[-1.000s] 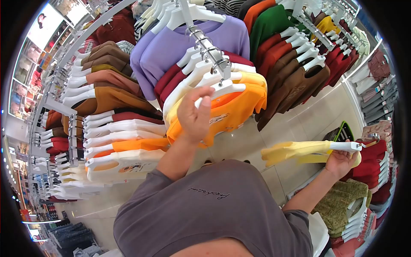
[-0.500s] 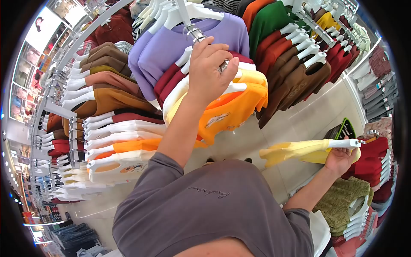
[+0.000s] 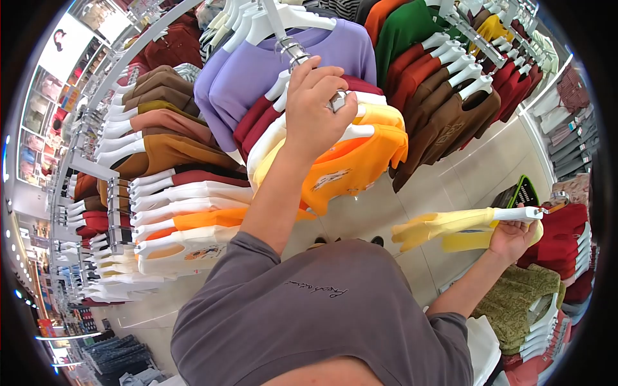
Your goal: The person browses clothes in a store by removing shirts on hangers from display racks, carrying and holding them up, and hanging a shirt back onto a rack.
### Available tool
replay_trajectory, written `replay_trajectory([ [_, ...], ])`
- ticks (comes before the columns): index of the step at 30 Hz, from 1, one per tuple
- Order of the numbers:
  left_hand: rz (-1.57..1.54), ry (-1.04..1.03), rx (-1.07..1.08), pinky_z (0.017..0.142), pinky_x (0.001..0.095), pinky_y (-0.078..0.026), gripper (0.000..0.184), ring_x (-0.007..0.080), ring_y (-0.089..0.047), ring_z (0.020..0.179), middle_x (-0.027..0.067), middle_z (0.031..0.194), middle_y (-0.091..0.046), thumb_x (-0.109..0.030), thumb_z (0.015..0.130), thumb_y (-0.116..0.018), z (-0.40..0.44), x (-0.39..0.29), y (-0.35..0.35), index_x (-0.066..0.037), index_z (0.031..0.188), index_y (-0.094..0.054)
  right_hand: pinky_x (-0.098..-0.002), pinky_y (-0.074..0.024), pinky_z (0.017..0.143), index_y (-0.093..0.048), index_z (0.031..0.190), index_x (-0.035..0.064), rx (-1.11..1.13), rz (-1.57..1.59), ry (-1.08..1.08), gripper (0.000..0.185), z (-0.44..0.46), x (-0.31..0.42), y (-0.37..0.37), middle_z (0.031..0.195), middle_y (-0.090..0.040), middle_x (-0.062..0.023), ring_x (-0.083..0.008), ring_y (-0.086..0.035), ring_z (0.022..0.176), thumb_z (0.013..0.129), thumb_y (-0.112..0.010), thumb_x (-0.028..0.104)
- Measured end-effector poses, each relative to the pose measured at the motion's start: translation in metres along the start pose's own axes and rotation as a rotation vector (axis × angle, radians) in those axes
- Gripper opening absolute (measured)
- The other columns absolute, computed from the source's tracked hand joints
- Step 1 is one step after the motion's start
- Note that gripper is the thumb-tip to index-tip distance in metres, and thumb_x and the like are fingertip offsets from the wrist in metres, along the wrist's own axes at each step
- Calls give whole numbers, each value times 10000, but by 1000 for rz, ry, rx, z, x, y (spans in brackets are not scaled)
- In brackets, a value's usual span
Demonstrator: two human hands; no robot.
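Observation:
My left hand (image 3: 315, 106) is closed around the metal display rail (image 3: 338, 101), whose silver end shows between thumb and fingers. Just beneath it hang an orange printed shirt (image 3: 364, 161) and other yellow, white and dark red tops on white hangers. Off to the right, my right hand (image 3: 512, 239) grips a white hanger (image 3: 515, 214) near its middle. A pale yellow shirt (image 3: 444, 225) is on that hanger, stretching out to the left above the floor. The hanger's metal hook points right, near a small metal fixture; whether they touch I cannot tell.
Purple sweaters (image 3: 296, 58) hang behind my left hand, with brown tops (image 3: 460, 122) to their right. A rack of white and orange shirts (image 3: 193, 215) stands at left. Dark red tops (image 3: 563, 238) and an olive top (image 3: 524, 299) hang at right. Tiled floor (image 3: 373, 215) lies between.
The lower part of the yellow shirt has swung slightly away from its upper part. A little more of the rail's metal end shows in my left hand; both hands stay nearly still.

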State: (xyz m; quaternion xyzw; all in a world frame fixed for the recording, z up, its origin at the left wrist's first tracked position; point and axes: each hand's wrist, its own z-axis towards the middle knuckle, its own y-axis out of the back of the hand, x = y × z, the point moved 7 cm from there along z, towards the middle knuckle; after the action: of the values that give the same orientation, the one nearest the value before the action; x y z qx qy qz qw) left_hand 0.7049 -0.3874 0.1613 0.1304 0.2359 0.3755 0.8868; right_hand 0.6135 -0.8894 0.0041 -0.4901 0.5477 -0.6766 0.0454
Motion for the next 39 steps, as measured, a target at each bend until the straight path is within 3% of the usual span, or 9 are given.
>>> replay_trajectory([
  [15, -34, 10, -21, 1013, 436, -387, 152, 327, -551, 1070, 113, 956, -673, -151, 713, -727, 1, -3, 1, -32, 764, -647, -319, -502, 819, -551, 1137, 28, -16, 14, -7, 404, 1, 1, 5, 1139, -634, -178, -209, -616, 985, 911, -629, 354],
  [21, -41, 23, -25, 1016, 434, -379, 154, 324, -541, 1089, 109, 957, -673, -159, 716, -730, 1, -2, 1, -36, 763, -650, -337, -506, 849, -544, 1137, 22, 13, 23, -18, 403, 4, -1, 7, 1123, -643, -175, -210, -623, 981, 915, -626, 349],
  [23, -37, 21, -24, 1016, 434, -378, 154, 325, -537, 1094, 108, 957, -673, -160, 716, -731, 1, -2, 1, -37, 764, -650, -357, -509, 910, -525, 1171, -10, -1, 6, -12, 422, 8, -1, 13, 1209, -595, -206, -243, -603, 1057, 943, -573, 343],
  [27, -41, 23, -27, 1015, 436, -378, 151, 328, -536, 1095, 107, 959, -673, -157, 714, -729, 0, -2, 0, -39, 766, -650, -363, -501, 922, -523, 1175, -11, -2, 8, -7, 426, 5, -1, 10, 1224, -586, -204, -245, -592, 1077, 941, -576, 341],
  [29, -40, 20, -27, 1016, 436, -377, 148, 326, -537, 1093, 106, 958, -672, -153, 714, -727, 0, -1, 0, -39, 766, -647, -337, -504, 863, -555, 1119, 24, -4, 17, -26, 388, 1, -2, 6, 1124, -644, -175, -213, -624, 991, 919, -619, 351],
  [35, -32, 20, -29, 1021, 440, -374, 105, 324, -549, 1061, 106, 933, -664, -109, 709, -695, 0, -3, 0, -40, 758, -632, -339, -502, 869, -554, 1137, 23, -24, 5, -22, 404, -3, -2, 4, 1127, -642, -173, -212, -621, 997, 917, -622, 355],
  [37, -8, 31, 12, 1000, 433, -390, 103, 340, -518, 1175, 87, 1005, -674, -76, 727, -688, -1, -2, -2, -49, 815, -641, -339, -501, 869, -553, 1137, 24, -22, 7, -22, 404, -4, -1, 4, 1127, -642, -173, -211, -620, 997, 917, -623, 355],
  [39, -12, 17, -20, 1012, 438, -382, 92, 331, -537, 1109, 95, 961, -668, -76, 710, -682, 0, -3, -2, -46, 782, -632, -339, -501, 869, -553, 1137, 25, -20, 8, -24, 404, -3, -1, 6, 1127, -642, -172, -211, -618, 997, 916, -623, 355],
])
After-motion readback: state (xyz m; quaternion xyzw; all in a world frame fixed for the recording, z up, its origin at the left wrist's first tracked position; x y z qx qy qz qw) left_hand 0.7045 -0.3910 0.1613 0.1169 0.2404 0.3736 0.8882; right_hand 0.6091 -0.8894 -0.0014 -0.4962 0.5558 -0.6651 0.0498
